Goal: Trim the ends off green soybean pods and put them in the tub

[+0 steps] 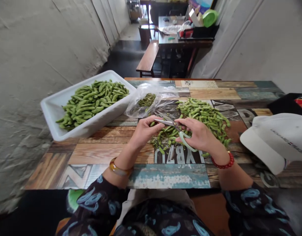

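Note:
Scissors with pale green handles (186, 141) are held in my right hand (199, 134), their blades pointing left toward my other hand. My left hand (144, 131) is closed in a pinch on a green pod (153, 124) at the blade tips. Around and beyond my hands, a loose pile of green pods (205, 114) lies on the patterned table (111, 152). A clear plastic bag (136, 106) behind my left hand holds small green trimmings (147, 100). At the left, a white tub (49, 108) contains a heap of pods (92, 103).
A white cap (279, 137) rests at the table's right side, with a black object (284, 106) behind it. Beyond the table stand a wooden bench (149, 55) and another table (164, 37) with a black tray. Walls rise on both sides.

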